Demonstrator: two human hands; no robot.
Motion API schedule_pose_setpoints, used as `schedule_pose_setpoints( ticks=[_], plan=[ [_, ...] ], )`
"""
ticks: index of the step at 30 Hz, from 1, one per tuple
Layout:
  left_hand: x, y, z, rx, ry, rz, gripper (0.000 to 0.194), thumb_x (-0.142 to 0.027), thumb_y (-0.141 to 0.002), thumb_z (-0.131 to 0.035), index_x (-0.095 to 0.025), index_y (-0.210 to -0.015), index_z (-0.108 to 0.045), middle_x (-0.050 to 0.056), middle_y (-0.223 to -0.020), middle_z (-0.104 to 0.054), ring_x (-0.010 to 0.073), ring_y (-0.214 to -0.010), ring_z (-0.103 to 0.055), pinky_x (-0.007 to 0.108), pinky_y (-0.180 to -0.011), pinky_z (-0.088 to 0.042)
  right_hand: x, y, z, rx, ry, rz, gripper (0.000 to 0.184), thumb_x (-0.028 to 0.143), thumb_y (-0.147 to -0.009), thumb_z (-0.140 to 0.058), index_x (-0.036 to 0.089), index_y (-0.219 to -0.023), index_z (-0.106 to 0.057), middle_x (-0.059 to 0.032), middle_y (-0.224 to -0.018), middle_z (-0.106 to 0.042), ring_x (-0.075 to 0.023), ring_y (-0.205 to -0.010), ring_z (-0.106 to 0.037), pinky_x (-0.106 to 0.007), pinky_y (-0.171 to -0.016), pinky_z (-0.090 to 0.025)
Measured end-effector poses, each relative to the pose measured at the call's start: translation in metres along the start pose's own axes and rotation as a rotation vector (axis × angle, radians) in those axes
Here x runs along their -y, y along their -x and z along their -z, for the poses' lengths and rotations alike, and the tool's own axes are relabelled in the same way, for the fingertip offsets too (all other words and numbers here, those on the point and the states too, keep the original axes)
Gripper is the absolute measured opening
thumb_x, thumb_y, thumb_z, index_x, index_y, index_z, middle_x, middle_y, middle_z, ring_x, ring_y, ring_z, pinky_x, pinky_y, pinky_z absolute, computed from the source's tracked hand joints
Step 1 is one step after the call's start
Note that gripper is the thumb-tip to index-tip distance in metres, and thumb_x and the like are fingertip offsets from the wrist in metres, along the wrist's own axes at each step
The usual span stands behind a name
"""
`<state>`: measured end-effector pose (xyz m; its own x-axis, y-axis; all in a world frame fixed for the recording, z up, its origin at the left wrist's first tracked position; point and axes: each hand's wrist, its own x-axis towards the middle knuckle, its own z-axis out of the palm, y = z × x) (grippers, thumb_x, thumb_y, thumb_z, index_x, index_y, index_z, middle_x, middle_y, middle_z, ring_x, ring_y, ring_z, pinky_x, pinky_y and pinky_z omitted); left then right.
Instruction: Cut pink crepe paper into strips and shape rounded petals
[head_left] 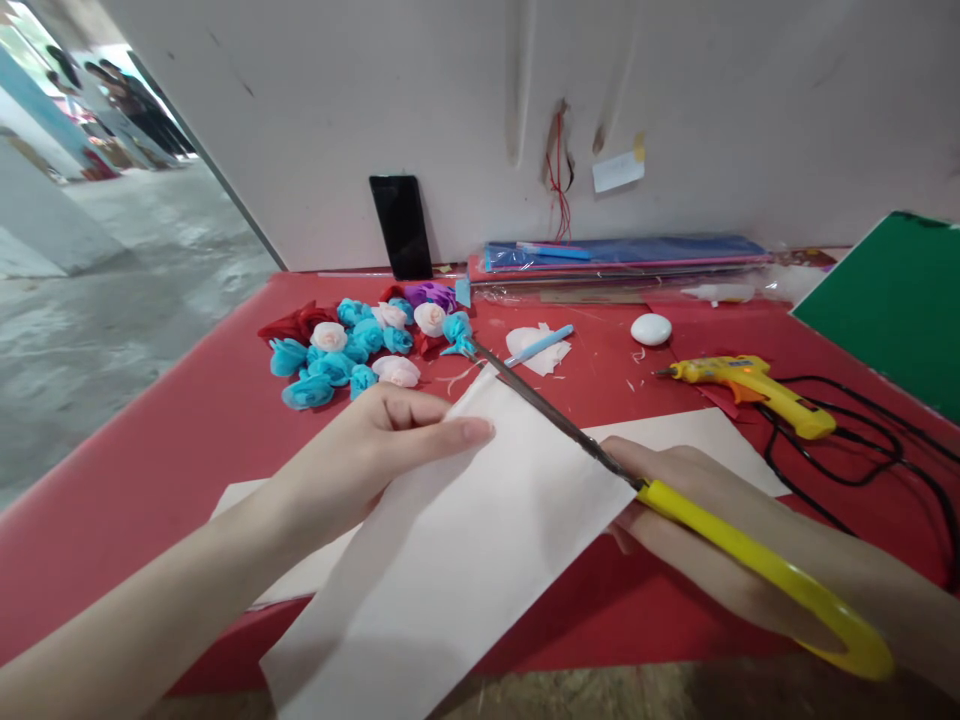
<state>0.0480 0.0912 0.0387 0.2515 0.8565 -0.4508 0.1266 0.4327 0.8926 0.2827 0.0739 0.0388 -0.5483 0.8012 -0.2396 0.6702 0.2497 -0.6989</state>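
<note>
My left hand [379,440] pinches the top left edge of a folded pale paper sheet [465,560] held above the red table [180,430]. My right hand [697,520] grips yellow-handled scissors [675,500]. Their long blades run up along the paper's right edge, tip near the paper flowers. A second pale sheet [720,440] lies flat under them on the table.
A pile of blue, white, red and purple paper flowers [360,345] lies behind the paper. A yellow glue gun [757,390] with black cord [862,440] lies at right. A black phone [401,225] leans on the wall, beside packed coloured sheets [622,260]. A green board [892,300] sits far right.
</note>
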Motion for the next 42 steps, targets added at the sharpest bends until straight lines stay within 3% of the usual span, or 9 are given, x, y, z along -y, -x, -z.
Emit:
schedule_pose_setpoints(
  ticks=[5, 12, 18, 26, 29, 32, 36, 39, 42],
  plan=[
    [-0.002, 0.001, 0.001, -0.026, -0.087, 0.049, 0.03, -0.043, -0.062, -0.072, -0.014, -0.055, -0.066, -0.001, -0.048, -0.06, 0.0078, -0.039, -0.052, 0.015, -0.039, -0.038, -0.003, 0.0, 0.002, 0.02, 0.015, 0.021, 0.005, 0.018, -0.082, -0.042, 0.021, -0.084, -0.044, -0.003, -0.077, -0.06, -0.0215, -0.074, -0.06, -0.033, -0.07, -0.044],
    [0.003, -0.004, 0.007, 0.067, -0.121, 0.016, 0.036, -0.047, -0.063, -0.07, -0.014, -0.049, -0.061, -0.004, -0.04, -0.048, 0.0052, -0.033, -0.04, 0.015, -0.034, -0.03, -0.007, 0.0, -0.001, -0.008, 0.04, 0.049, 0.009, 0.021, -0.081, -0.042, 0.021, -0.088, -0.047, -0.0054, -0.08, -0.06, -0.0212, -0.07, -0.058, -0.031, -0.062, -0.043],
    [0.001, -0.002, 0.005, 0.091, -0.104, 0.016, 0.037, -0.044, -0.065, -0.069, -0.014, -0.047, -0.057, -0.004, -0.042, -0.047, 0.0041, -0.035, -0.037, 0.015, -0.035, -0.027, -0.003, -0.002, 0.0, 0.006, 0.028, 0.023, 0.009, 0.024, -0.084, -0.041, 0.021, -0.089, -0.048, -0.005, -0.08, -0.061, -0.0201, -0.068, -0.057, -0.03, -0.059, -0.04],
    [-0.001, -0.002, 0.004, 0.089, -0.143, 0.034, 0.039, -0.047, -0.064, -0.068, -0.015, -0.047, -0.055, -0.004, -0.043, -0.048, 0.0054, -0.035, -0.038, 0.017, -0.036, -0.028, -0.002, -0.005, -0.004, -0.131, 0.011, 0.05, 0.02, 0.033, -0.088, -0.041, 0.021, -0.075, -0.049, 0.0026, -0.053, -0.048, -0.0124, -0.044, -0.044, -0.025, -0.043, -0.031],
    [0.003, -0.004, 0.003, 0.03, -0.161, -0.005, 0.039, -0.049, -0.064, -0.068, -0.015, -0.05, -0.057, -0.003, -0.045, -0.05, 0.0074, -0.038, -0.043, 0.018, -0.038, -0.031, -0.003, -0.007, -0.004, -0.193, -0.13, -0.014, 0.022, 0.033, -0.087, -0.044, 0.02, -0.07, -0.048, 0.0027, -0.051, -0.049, -0.0115, -0.044, -0.046, -0.024, -0.043, -0.033],
    [0.01, -0.008, 0.005, -0.063, -0.209, -0.096, 0.041, -0.051, -0.066, -0.066, -0.016, -0.048, -0.055, -0.003, -0.048, -0.05, 0.0082, -0.041, -0.045, 0.018, -0.04, -0.031, -0.01, -0.011, -0.005, -0.194, -0.386, -0.054, 0.012, 0.03, -0.086, -0.044, 0.02, -0.082, -0.049, 0.0015, -0.059, -0.055, -0.0102, -0.042, -0.044, -0.024, -0.04, -0.033],
    [0.017, -0.013, 0.009, -0.16, -0.27, -0.177, 0.04, -0.049, -0.071, -0.063, -0.018, -0.049, -0.053, -0.003, -0.049, -0.047, 0.0101, -0.044, -0.047, 0.021, -0.043, -0.035, -0.028, -0.02, -0.009, -0.197, -0.614, -0.055, 0.021, 0.038, -0.09, -0.037, 0.02, -0.093, -0.045, 0.0073, -0.048, -0.042, -0.0088, -0.037, -0.032, -0.023, -0.036, -0.028],
    [0.017, -0.012, 0.009, -0.178, -0.291, -0.195, 0.038, -0.047, -0.073, -0.06, -0.019, -0.05, -0.052, -0.003, -0.049, -0.047, 0.0111, -0.044, -0.047, 0.022, -0.042, -0.035, -0.034, -0.024, -0.009, -0.248, -0.67, -0.017, 0.028, 0.047, -0.086, -0.047, 0.019, -0.088, -0.048, 0.0085, -0.045, -0.036, -0.0087, -0.041, -0.033, -0.022, -0.039, -0.029],
    [0.017, -0.011, 0.006, -0.167, -0.303, -0.195, 0.037, -0.048, -0.074, -0.059, -0.019, -0.052, -0.053, -0.003, -0.049, -0.047, 0.0112, -0.044, -0.046, 0.022, -0.042, -0.034, -0.027, -0.022, -0.008, -0.331, -0.75, -0.012, 0.029, 0.043, -0.078, -0.06, 0.019, -0.089, -0.05, 0.0061, -0.058, -0.046, -0.0082, -0.047, -0.039, -0.023, -0.044, -0.034]
  ],
)
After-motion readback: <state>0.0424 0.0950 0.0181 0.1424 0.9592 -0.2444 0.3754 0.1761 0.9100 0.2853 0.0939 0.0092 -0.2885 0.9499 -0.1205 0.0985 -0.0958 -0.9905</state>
